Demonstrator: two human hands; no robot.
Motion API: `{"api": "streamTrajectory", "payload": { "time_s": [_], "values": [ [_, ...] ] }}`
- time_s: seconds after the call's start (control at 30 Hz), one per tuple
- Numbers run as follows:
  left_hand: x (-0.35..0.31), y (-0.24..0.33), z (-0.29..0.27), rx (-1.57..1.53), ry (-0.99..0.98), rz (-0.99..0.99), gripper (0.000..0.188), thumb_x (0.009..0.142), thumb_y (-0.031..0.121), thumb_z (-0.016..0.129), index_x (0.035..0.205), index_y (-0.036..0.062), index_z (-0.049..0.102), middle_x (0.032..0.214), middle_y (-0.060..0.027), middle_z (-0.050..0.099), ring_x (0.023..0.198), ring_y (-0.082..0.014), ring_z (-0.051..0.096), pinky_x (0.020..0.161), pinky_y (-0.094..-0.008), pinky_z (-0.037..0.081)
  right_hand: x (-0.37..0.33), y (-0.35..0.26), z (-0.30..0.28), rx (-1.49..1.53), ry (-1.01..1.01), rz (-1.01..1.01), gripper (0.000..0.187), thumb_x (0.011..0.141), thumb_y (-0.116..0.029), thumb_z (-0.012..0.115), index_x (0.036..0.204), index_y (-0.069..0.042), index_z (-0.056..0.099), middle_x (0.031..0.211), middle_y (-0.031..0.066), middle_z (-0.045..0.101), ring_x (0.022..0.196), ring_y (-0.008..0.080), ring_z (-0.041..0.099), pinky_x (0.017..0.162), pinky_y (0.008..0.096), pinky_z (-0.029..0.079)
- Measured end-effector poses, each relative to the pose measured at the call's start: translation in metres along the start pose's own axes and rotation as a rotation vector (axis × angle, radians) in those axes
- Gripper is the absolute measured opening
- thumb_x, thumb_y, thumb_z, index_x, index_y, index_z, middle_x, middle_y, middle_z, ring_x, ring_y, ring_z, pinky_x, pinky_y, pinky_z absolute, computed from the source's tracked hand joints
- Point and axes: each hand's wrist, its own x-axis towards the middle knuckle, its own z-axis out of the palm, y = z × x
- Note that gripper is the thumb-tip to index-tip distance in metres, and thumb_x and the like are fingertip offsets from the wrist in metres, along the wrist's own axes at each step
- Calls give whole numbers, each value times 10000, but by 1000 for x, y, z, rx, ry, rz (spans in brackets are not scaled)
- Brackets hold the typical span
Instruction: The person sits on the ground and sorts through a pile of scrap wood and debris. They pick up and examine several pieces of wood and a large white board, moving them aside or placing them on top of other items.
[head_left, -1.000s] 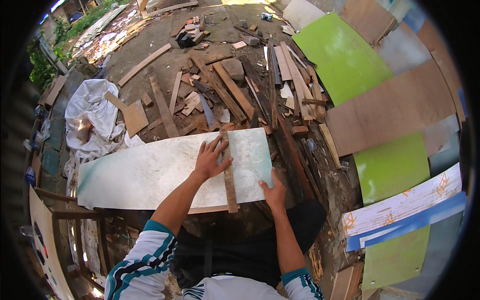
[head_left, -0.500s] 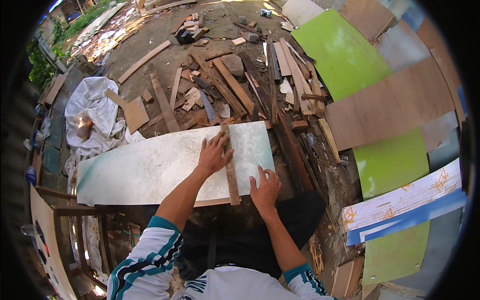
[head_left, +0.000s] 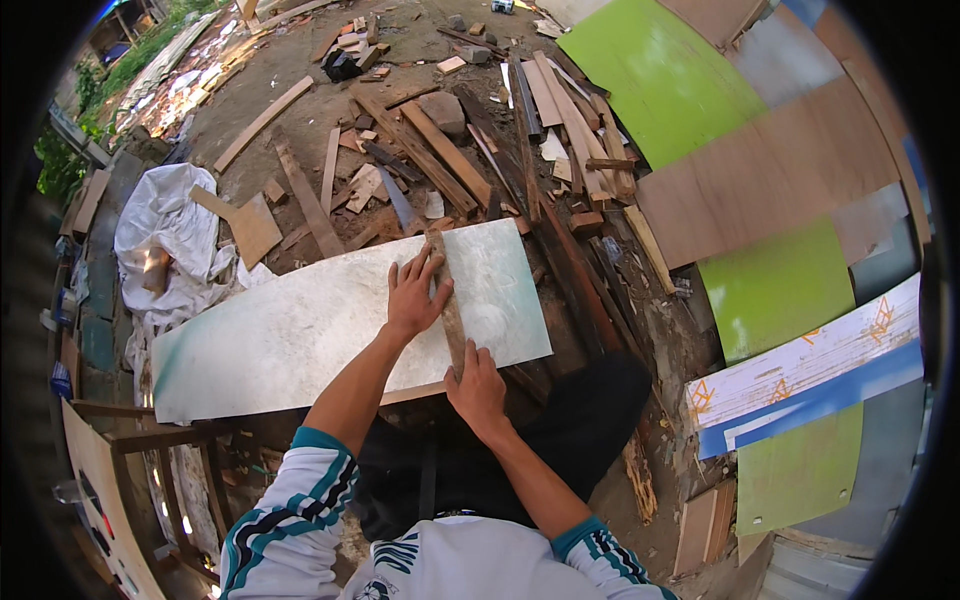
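A long whitish board (head_left: 290, 330) with a greenish tinge at its ends lies across in front of me, above my lap. A narrow brown wooden strip (head_left: 449, 300) runs crosswise over it, right of the board's middle. My left hand (head_left: 414, 292) rests on the board against the strip, its fingers spread and their tips reaching the wood. At the strip's near end my right hand (head_left: 478, 388) is closed around the wood, by the board's near edge. Part of that end is hidden under the fingers.
Beyond the board lie a handsaw (head_left: 400, 202) and several scattered wood pieces (head_left: 448, 152). A white sack (head_left: 170, 225) is at the left, above a wooden frame (head_left: 160, 437). Green panels (head_left: 655, 85) and a brown sheet (head_left: 760, 172) cover the right side.
My right hand has moved left and nearer, from lying over the board's right part to gripping the strip's near end. The strip's far end has tilted left. My left hand stays by it.
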Motion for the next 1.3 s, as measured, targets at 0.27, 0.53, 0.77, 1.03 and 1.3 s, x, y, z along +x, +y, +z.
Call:
{"api": "streamTrajectory", "payload": {
  "time_s": [0.27, 0.53, 0.77, 1.03, 1.3],
  "values": [
    [-3, -1, 3, 5, 38, 18, 503, 993, 466, 492, 1398, 169, 527, 1580, -63, 363, 1392, -308, 387, 1198, -535, 138, 1, 12, -9, 271, 71, 135, 500, 894, -266, 684, 1259, 57, 570, 980, 166, 596, 823, 320, 628, 737, 409, 526],
    [-3, -4, 4, 37, 34, 18, 523, 1005, 485, 461, 1436, 190, 488, 1592, -61, 342, 1410, -294, 369, 1204, -523, 135, 6, 38, -62, 369, -91, 314, 381, 920, -301, 674, 1142, 8, 662, 995, 175, 641, 851, 289, 677, 708, 380, 527],
    [-2, 1, 3, 25, 38, 4, 504, 1013, 481, 445, 1437, 213, 499, 1594, -53, 338, 1409, -285, 375, 1207, -516, 132, -11, -1, 0, -4, 13, 60, 550, 902, -303, 678, 1299, 33, 499, 1075, 193, 528, 926, 371, 646, 717, 442, 565],
    [-3, 7, 3, 27, 49, 5, 524, 1009, 491, 443, 1464, 235, 487, 1580, -52, 369, 1417, -271, 370, 1204, -535, 115, -12, 1, 10, -148, 87, 51, 599, 841, -273, 729, 1309, 6, 480, 1023, 139, 529, 915, 310, 652, 703, 396, 575],
    [3, 15, 6, 59, 28, -44, 614, 929, 545, 539, 1455, 231, 494, 1565, -70, 382, 1401, -301, 382, 1194, -563, 107, -5, 4, 2, -323, 84, 18, 652, 843, -349, 719, 1343, 13, 507, 1033, 125, 578, 888, 284, 618, 706, 405, 473]
  ]
}}
